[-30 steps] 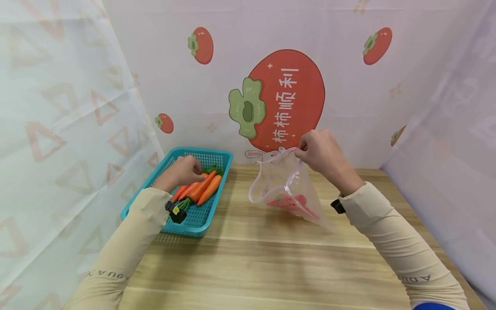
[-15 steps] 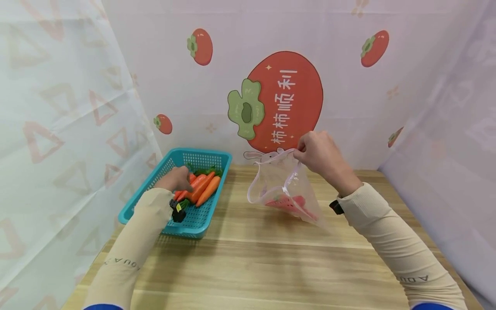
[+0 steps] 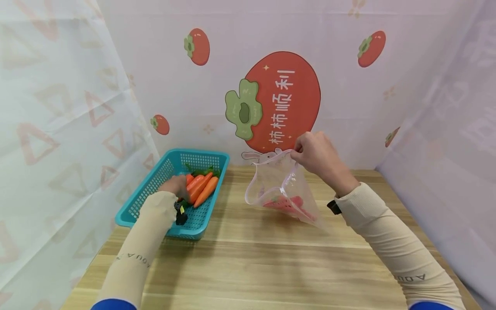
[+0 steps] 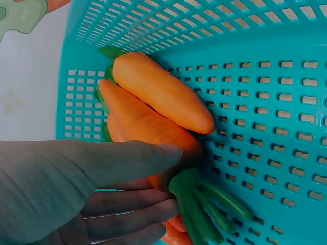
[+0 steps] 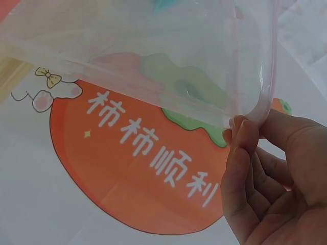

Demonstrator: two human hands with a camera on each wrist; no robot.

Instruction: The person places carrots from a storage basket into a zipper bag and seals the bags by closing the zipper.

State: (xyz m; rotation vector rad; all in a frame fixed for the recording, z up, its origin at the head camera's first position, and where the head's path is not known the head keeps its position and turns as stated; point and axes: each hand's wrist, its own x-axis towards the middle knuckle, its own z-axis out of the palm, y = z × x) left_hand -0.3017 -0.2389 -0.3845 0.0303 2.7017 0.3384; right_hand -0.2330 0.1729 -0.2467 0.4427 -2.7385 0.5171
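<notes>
In the left wrist view, my left hand [image 4: 97, 189] is at an orange carrot [image 4: 140, 122] with a green stem end. The thumb lies over its thick end and the fairly straight fingers reach along its side; no firm grip shows. A second orange carrot [image 4: 163, 92] lies beside it in the blue-green basket [image 3: 155, 183], and redder ones are partly hidden under the hand. My right hand [image 3: 319, 157] pinches the top edge of a clear zip bag [image 3: 271, 176], holding its mouth apart. Inside the bag are red watermelon-like pieces [image 3: 284, 203].
The basket stands at the left of the wooden table [image 3: 248, 267], apart from the bag. Behind is a white cloth backdrop [image 3: 329, 26] printed with persimmons, and similar cloth hangs on both sides.
My left hand has gone down from above the basket onto the carrots. The right hand keeps holding the bag's edge in nearly the same place; the view has shifted slightly.
</notes>
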